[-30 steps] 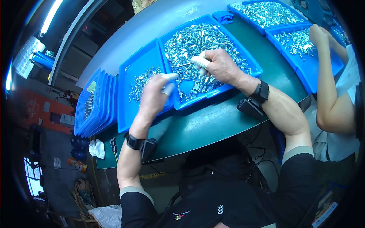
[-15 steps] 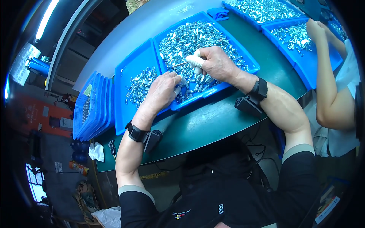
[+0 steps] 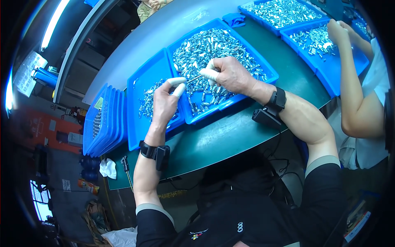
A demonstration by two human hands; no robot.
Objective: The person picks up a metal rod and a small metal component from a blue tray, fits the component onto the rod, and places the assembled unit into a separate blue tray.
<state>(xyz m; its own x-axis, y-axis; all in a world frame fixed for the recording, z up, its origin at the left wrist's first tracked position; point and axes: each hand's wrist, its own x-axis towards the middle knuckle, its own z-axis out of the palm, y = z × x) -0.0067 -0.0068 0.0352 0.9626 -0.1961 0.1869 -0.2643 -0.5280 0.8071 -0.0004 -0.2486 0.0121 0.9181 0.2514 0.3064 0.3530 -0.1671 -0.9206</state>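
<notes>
My right hand (image 3: 231, 74), with white finger cots on its fingertips, is closed around a thin metal rod (image 3: 195, 78) above the large blue tray (image 3: 193, 119) of small shiny metal parts (image 3: 214, 43). The rod points left toward my left hand (image 3: 166, 101). The left hand's cot-covered thumb and index finger come together at the rod's far end. What sits between those two fingertips is too small to make out. Below the left hand is a second blue tray (image 3: 140, 78), holding a smaller heap of metal parts (image 3: 147, 103).
Stacked blue baskets (image 3: 117, 117) stand left of the trays. A white cloth (image 3: 108, 168) and a caliper (image 3: 125, 163) lie by the table's front-left edge. To the right, a co-worker's arms (image 3: 349, 78) reach over another blue tray (image 3: 329, 78). A blue cloth (image 3: 234, 19) lies behind.
My left hand has risen from beside the divide between the trays, its thumb and index finger now extended to the rod's tip. The right hand has shifted slightly, still gripping the rod.
</notes>
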